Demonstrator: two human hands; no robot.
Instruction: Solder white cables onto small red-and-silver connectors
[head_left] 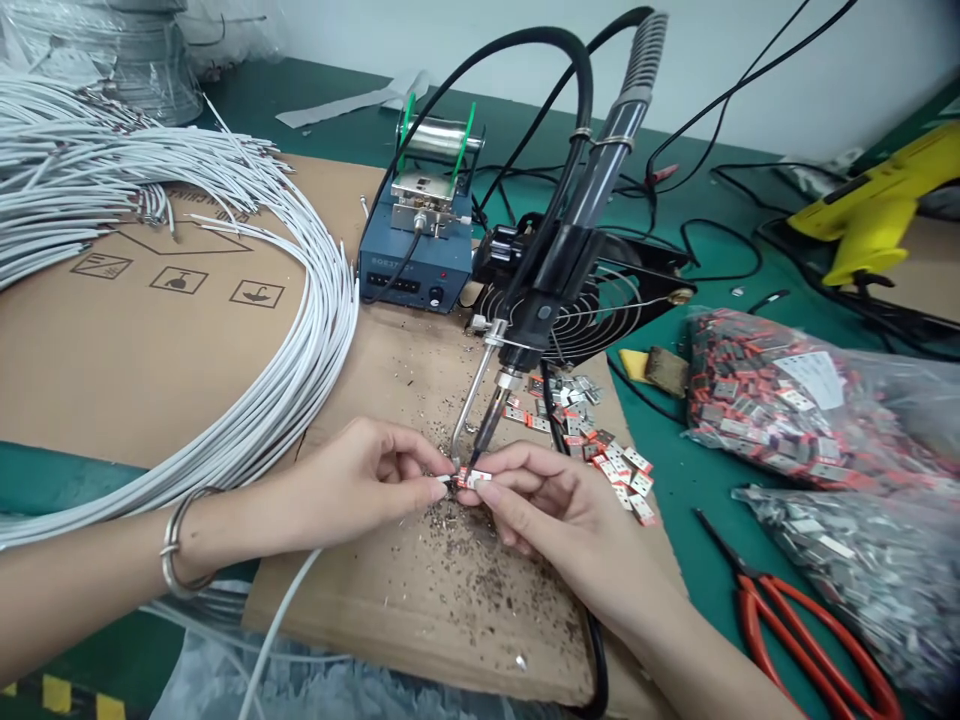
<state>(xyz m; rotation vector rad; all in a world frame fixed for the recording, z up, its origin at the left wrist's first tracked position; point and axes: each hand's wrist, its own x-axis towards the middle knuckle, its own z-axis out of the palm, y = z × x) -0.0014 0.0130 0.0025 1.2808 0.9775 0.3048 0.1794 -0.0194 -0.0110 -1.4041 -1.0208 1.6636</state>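
Note:
My left hand (375, 480) pinches the end of a white cable (281, 620) between thumb and fingertips. Opposite it, my right hand (540, 495) pinches a small red and silver connector (474, 479). Cable end and connector meet between the fingertips; whether they are joined is too small to tell. Right above them is the tip of the black soldering iron (491, 425), held in a stand, with a thin metal feed tube (474, 395) beside it. More connectors (619, 470) lie loose behind my right hand.
A big bundle of white cables (322, 310) curves along the left. Behind stand a blue solder feeder (416, 255) and a black fan (600, 310). Bags of red connectors (780, 400) and metal parts (847, 570), red-handled pliers (795, 620) and a yellow tool (870, 220) are at right.

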